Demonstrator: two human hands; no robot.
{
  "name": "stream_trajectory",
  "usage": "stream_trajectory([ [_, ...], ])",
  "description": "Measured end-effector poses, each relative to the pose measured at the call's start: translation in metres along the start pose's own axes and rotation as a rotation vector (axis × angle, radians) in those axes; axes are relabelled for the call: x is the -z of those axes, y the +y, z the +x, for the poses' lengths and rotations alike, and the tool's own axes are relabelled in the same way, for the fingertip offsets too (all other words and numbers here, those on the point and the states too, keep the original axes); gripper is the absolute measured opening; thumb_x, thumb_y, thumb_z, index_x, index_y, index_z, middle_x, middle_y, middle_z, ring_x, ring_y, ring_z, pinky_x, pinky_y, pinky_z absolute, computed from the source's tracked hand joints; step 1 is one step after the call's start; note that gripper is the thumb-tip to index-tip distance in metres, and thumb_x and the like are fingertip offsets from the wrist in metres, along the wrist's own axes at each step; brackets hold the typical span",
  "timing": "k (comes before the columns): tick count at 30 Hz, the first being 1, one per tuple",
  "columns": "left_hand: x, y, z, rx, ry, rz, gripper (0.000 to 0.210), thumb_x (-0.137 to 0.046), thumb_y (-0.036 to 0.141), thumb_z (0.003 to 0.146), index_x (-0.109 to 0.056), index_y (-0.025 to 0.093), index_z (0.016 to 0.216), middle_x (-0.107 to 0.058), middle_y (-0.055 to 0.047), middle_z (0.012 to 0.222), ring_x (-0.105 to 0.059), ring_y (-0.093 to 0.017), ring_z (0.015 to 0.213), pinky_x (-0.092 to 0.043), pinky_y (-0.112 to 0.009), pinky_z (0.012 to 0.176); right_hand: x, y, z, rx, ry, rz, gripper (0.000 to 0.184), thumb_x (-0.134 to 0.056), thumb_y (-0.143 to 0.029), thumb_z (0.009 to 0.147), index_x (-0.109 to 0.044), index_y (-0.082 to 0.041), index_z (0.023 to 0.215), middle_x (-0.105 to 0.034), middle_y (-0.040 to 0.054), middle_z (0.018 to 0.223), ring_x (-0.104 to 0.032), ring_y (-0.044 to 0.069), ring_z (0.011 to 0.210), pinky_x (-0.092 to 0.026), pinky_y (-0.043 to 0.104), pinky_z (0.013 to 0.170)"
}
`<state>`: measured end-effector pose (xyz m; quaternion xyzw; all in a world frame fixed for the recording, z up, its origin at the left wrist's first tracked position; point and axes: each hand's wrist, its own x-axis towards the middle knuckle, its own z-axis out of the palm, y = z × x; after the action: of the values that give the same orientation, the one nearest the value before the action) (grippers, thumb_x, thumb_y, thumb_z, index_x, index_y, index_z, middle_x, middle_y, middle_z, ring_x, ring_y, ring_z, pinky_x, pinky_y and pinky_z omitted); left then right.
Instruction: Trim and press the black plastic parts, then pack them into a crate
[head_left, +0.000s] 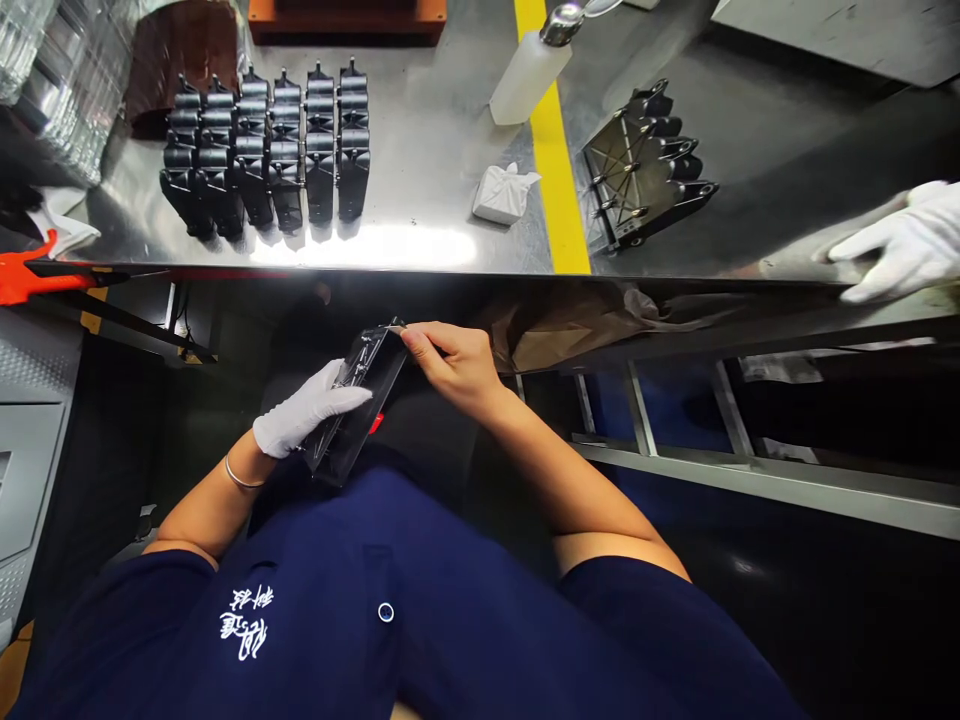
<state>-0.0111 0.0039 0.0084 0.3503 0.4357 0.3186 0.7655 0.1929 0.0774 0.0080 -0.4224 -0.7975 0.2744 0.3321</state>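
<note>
My left hand [309,408], in a white glove, is wrapped round a black moulded plastic part [364,400] with a ribbed face. The part is tilted in front of my body, below the bench edge. At its upper end, my bare right hand [454,362] has thumb and forefinger pinched together against the corner. Whatever lies between those fingertips is too small to make out. Several similar black plastic parts [281,150] stand in a row on the metal bench [427,150]. Another black part [645,165], ribbed side showing, rests right of the yellow stripe.
A white bottle with a metal top [529,75] and a small white wrapped bundle [504,192] stand on the bench. An orange-brown tray [349,20] is at the back. Another person's gloved hand [904,240] is at the right edge. A red handle [34,270] juts in at left.
</note>
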Motion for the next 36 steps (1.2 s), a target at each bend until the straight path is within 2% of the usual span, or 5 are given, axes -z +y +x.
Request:
stream_trajectory([
  [4,0.001,-0.007,0.005,-0.151,0.237,0.175,0.058,-0.07,0.052,0.076,-0.054,0.016,0.118,-0.064,-0.008,0.111,-0.061,-0.023,0.1,-0.05,-0.037,0.089,0.012,-0.002,0.003,-0.045,0.072,0.069,0.04,-0.042,-0.045,0.098,-0.067,-0.018,0.082,-0.065,0.0025,0.066,-0.06,0.013,0.058,-0.048,0.026,0.057],
  [7,0.004,-0.018,0.007,-0.289,0.507,0.407,0.078,-0.082,0.047,0.062,-0.05,0.019,0.128,-0.061,-0.009,0.122,-0.058,-0.027,0.112,-0.048,-0.041,0.097,0.018,-0.003,0.003,0.105,0.046,-0.082,0.042,-0.043,-0.051,0.096,-0.066,-0.018,0.086,-0.065,0.0045,0.07,-0.06,0.015,0.062,-0.045,0.027,0.059],
  [11,0.007,-0.032,0.006,-0.424,0.635,0.642,0.083,-0.084,0.047,0.06,-0.048,0.023,0.132,-0.06,-0.009,0.126,-0.06,-0.027,0.113,-0.048,-0.041,0.098,0.023,-0.002,0.003,0.278,-0.068,-0.344,0.051,-0.045,-0.062,0.091,-0.065,-0.017,0.08,-0.06,0.0044,0.063,-0.053,0.015,0.059,-0.038,0.028,0.057],
  [17,0.009,-0.041,0.005,-0.503,0.616,0.711,0.081,-0.082,0.049,0.064,-0.048,0.021,0.132,-0.062,-0.011,0.124,-0.063,-0.026,0.11,-0.05,-0.039,0.097,0.029,-0.002,0.005,0.386,-0.203,-0.482,0.058,-0.042,-0.062,0.092,-0.052,-0.018,0.056,-0.05,0.0013,0.052,-0.044,0.011,0.051,-0.023,0.028,0.05],
  [36,0.013,-0.04,0.006,-0.402,0.355,0.517,0.087,-0.083,0.051,0.059,-0.048,0.02,0.132,-0.061,-0.012,0.127,-0.059,-0.029,0.117,-0.046,-0.045,0.102,0.035,-0.007,0.009,0.433,-0.262,-0.314,0.06,-0.046,-0.067,0.087,-0.049,-0.018,0.053,-0.045,-0.0008,0.049,-0.04,0.01,0.048,-0.023,0.027,0.048],
])
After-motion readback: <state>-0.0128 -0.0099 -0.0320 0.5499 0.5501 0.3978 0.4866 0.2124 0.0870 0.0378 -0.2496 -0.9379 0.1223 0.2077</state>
